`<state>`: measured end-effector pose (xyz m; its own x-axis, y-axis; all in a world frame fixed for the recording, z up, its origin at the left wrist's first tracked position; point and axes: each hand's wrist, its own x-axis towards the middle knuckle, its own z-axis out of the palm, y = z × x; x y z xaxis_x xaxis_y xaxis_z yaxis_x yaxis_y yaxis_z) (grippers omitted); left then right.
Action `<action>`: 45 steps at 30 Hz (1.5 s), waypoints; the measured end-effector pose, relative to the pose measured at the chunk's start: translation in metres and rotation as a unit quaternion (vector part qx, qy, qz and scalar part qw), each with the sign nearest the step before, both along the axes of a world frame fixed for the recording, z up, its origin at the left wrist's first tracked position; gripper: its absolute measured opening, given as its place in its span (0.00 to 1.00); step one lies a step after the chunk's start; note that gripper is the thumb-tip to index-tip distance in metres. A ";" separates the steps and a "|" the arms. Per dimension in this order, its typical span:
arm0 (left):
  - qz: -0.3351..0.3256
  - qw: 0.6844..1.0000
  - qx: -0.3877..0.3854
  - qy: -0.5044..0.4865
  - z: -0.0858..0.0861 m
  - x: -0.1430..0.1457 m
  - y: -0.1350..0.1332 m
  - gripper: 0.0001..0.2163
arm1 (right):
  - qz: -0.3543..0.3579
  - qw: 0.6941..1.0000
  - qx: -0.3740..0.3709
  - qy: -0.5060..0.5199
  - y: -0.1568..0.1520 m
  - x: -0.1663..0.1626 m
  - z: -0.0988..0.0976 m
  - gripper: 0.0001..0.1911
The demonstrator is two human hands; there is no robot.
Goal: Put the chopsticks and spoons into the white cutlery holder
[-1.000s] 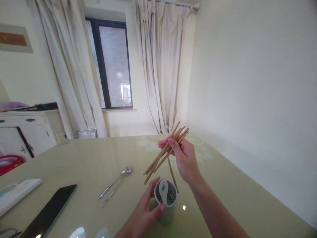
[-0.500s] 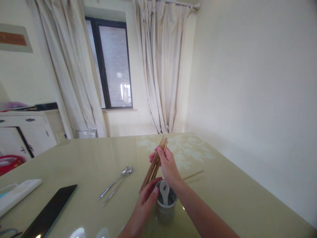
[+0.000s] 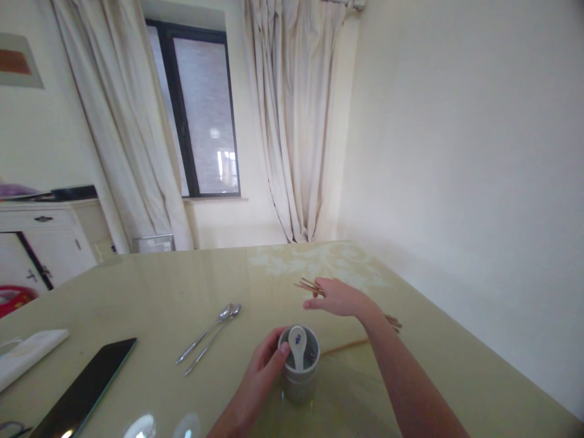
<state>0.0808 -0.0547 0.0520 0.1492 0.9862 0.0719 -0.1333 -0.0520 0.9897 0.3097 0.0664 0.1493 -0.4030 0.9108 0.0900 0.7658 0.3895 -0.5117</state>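
Note:
My left hand is curled around the left side of a grey cylindrical cup, its thumb over the rim. A white ceramic spoon with a small blue mark stands inside, bowl end up. Farther out and to the right, my right hand grips a bundle of wooden chopsticks just above the table. Their thin ends point left, and the other ends show beyond my right forearm. One single chopstick lies on the table between the cup and that forearm.
Two metal spoons lie side by side left of the cup. A dark tablet-like slab and a white object are at the left of the glossy table. A wall runs along the right side.
My right hand has carried the chopsticks right, away from above the cup, turning them from steeply slanted to nearly flat. My left hand now sits closer around the cup.

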 end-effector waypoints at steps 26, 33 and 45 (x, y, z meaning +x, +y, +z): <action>0.004 1.000 0.000 -0.003 0.000 0.000 0.004 0.29 | -0.002 0.966 0.174 0.191 0.001 -0.043 0.003 0.10; 0.062 0.998 -0.014 -0.006 -0.008 -0.002 0.009 0.33 | 0.038 0.882 0.200 0.425 -0.017 -0.070 -0.004 0.10; 0.290 0.869 0.303 0.265 -0.019 -0.019 0.011 0.26 | 0.167 0.739 0.253 0.602 -0.075 -0.096 0.005 0.30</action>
<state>0.0616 -0.0437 0.0326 -0.1890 0.7120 0.6763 0.5540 -0.4913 0.6721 0.2141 -0.0086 0.1545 0.0528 0.5055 0.8612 -0.3079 0.8286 -0.4676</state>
